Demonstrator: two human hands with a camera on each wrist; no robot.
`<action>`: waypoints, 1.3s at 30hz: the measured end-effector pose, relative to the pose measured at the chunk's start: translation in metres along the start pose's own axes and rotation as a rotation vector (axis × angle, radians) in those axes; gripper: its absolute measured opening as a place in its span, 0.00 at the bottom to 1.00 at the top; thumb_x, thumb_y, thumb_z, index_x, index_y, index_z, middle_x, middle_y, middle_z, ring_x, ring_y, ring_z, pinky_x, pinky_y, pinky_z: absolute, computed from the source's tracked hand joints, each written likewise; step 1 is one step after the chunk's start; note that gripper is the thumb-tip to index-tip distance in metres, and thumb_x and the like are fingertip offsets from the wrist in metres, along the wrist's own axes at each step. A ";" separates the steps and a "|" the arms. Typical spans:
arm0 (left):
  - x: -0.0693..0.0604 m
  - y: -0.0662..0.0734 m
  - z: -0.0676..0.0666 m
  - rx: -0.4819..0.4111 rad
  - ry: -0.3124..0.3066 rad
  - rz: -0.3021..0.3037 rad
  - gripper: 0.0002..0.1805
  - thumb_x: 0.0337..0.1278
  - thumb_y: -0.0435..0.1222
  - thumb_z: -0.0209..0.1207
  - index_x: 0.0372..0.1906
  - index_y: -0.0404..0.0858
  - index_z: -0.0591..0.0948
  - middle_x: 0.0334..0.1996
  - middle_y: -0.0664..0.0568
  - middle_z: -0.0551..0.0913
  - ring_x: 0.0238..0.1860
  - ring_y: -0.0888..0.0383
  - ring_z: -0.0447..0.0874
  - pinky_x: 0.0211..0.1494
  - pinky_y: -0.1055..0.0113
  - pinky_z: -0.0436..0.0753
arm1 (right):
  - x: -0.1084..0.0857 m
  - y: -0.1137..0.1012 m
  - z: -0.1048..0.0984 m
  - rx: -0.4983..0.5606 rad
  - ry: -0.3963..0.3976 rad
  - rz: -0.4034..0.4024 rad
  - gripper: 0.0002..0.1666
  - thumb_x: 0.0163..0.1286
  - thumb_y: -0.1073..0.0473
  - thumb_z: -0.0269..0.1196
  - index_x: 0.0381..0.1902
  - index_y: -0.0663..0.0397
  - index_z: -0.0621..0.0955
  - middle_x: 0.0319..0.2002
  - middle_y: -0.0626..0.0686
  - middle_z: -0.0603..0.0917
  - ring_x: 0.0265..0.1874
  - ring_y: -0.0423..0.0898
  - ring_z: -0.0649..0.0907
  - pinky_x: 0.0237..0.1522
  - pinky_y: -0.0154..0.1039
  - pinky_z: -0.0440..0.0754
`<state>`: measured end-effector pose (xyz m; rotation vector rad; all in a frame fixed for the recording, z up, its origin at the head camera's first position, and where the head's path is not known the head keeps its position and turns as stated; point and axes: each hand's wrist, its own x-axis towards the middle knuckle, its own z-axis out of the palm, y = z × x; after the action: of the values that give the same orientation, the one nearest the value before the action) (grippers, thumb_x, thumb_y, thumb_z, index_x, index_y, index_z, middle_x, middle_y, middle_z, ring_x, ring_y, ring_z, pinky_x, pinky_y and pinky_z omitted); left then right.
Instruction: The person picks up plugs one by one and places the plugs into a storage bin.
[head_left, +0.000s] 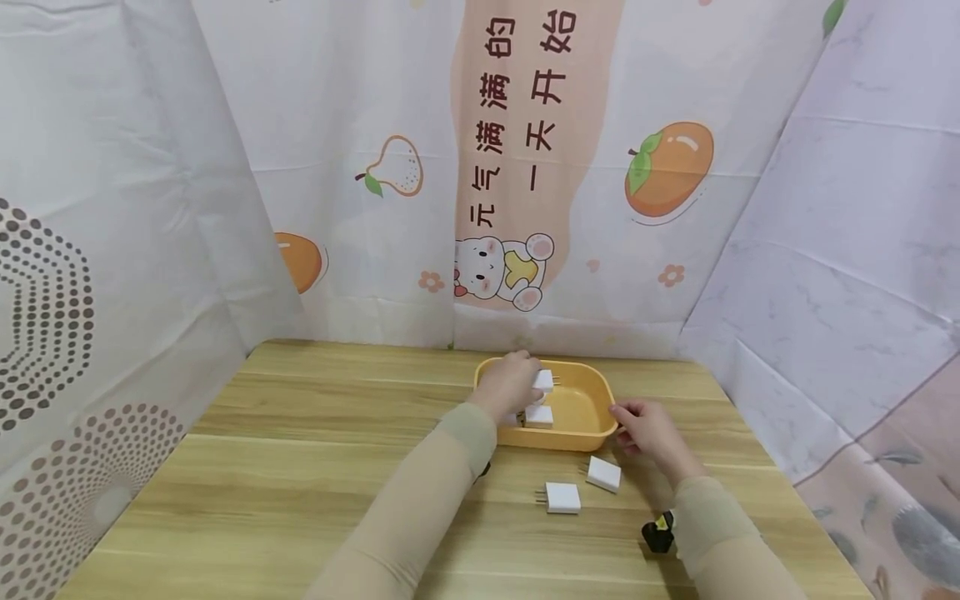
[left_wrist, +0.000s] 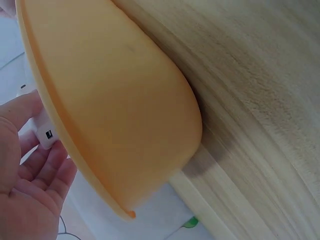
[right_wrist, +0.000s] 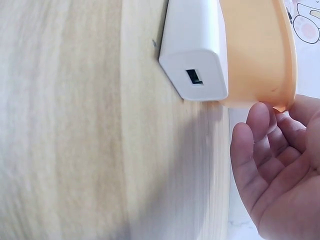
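A yellow-orange plastic basin [head_left: 581, 407] stands on the table near its back edge. My left hand [head_left: 508, 385] reaches over its left part and grips a white charger plug [head_left: 543, 381] with metal prongs. The left wrist view shows that charger's USB port [left_wrist: 49, 134] between thumb and fingers, beside the rim. Another white charger [head_left: 538, 417] lies inside the basin below the hand; part of the basin's left side is hidden. At the right end, my right hand [head_left: 651, 433] pinches the rim between thumb and fingers.
Two white chargers lie on the wooden table in front of the basin: one [head_left: 562, 497] nearer, the other [head_left: 603, 473] close to the basin's right corner. A black device [head_left: 660, 533] sits by the right wrist. Printed curtains [head_left: 360, 250] surround the table at the back and sides.
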<state>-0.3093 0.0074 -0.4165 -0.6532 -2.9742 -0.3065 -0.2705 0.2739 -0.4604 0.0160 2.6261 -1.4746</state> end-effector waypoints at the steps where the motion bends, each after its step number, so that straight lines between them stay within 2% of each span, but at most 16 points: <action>1: 0.000 0.001 0.000 0.009 0.001 -0.001 0.24 0.65 0.50 0.66 0.61 0.44 0.82 0.57 0.52 0.80 0.58 0.56 0.78 0.61 0.64 0.78 | 0.000 0.000 0.000 0.002 0.000 0.000 0.23 0.81 0.53 0.56 0.59 0.68 0.79 0.34 0.55 0.82 0.29 0.47 0.82 0.30 0.43 0.85; 7: -0.002 0.005 0.001 0.050 0.011 -0.006 0.22 0.66 0.50 0.65 0.60 0.44 0.82 0.55 0.52 0.81 0.56 0.56 0.79 0.60 0.64 0.79 | 0.002 0.001 -0.001 0.007 0.002 -0.009 0.23 0.81 0.53 0.55 0.59 0.68 0.79 0.34 0.55 0.82 0.28 0.48 0.82 0.30 0.43 0.85; 14: -0.004 0.004 0.005 0.021 -0.002 -0.023 0.18 0.67 0.47 0.65 0.56 0.45 0.84 0.55 0.53 0.82 0.52 0.56 0.83 0.52 0.63 0.83 | 0.002 0.001 -0.001 0.006 0.000 -0.011 0.23 0.81 0.54 0.55 0.59 0.69 0.79 0.33 0.55 0.82 0.28 0.47 0.82 0.29 0.43 0.85; 28: -0.008 0.004 0.004 0.021 -0.013 -0.014 0.19 0.69 0.48 0.63 0.58 0.45 0.83 0.55 0.54 0.82 0.55 0.57 0.81 0.57 0.63 0.81 | 0.001 0.002 -0.001 -0.006 0.004 -0.017 0.22 0.81 0.54 0.55 0.58 0.69 0.79 0.32 0.54 0.82 0.28 0.47 0.82 0.29 0.43 0.85; 39: -0.008 0.000 0.003 0.040 -0.002 0.008 0.18 0.68 0.48 0.64 0.56 0.45 0.84 0.54 0.53 0.82 0.53 0.57 0.82 0.55 0.63 0.82 | 0.002 0.002 0.000 0.002 0.004 -0.011 0.23 0.81 0.54 0.55 0.59 0.70 0.79 0.31 0.55 0.82 0.27 0.47 0.82 0.29 0.43 0.85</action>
<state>-0.3020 0.0053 -0.4207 -0.6613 -2.9706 -0.2459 -0.2722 0.2748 -0.4619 0.0049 2.6319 -1.4825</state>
